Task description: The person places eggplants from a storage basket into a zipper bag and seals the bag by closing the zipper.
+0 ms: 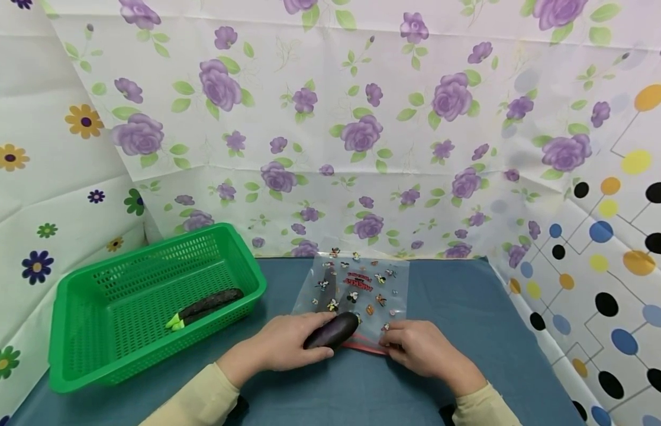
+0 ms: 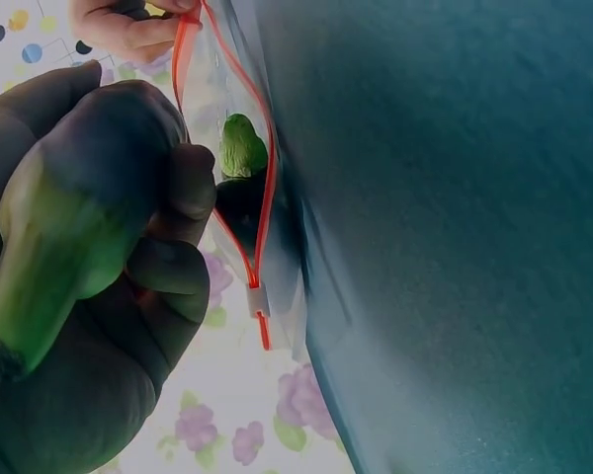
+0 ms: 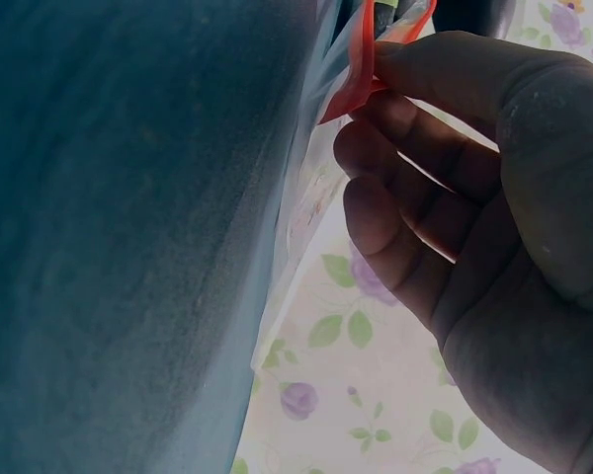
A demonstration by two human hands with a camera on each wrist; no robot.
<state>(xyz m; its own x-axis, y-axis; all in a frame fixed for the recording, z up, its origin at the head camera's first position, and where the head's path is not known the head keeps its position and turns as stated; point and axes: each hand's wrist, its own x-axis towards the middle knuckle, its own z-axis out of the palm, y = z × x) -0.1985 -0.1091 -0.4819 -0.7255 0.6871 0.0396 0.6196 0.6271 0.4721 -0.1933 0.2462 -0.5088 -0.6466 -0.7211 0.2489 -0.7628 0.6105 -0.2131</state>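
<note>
My left hand (image 1: 284, 343) grips a dark purple eggplant (image 1: 332, 331) just above the near edge of a clear zip bag (image 1: 391, 299) with cartoon prints. The eggplant's green stem end (image 2: 44, 267) points back toward the wrist in the left wrist view. At the bag's right corner, my right hand (image 1: 422, 350) pinches the red zip edge (image 3: 354, 74) between thumb and forefinger. The bag lies flat with its mouth parted toward me. Through that mouth shows a dark vegetable with a green end (image 2: 242, 148), inside the bag. A pale slider (image 2: 257, 299) sits at the zip's other end.
A green perforated basket (image 1: 149, 349) stands on the left, holding dark, long vegetables (image 1: 210, 303) with light green stem ends. Blue cloth (image 1: 458, 302) covers the table. Flowered sheets (image 1: 330, 148) rise behind, and a dotted sheet (image 1: 607, 349) borders the right side.
</note>
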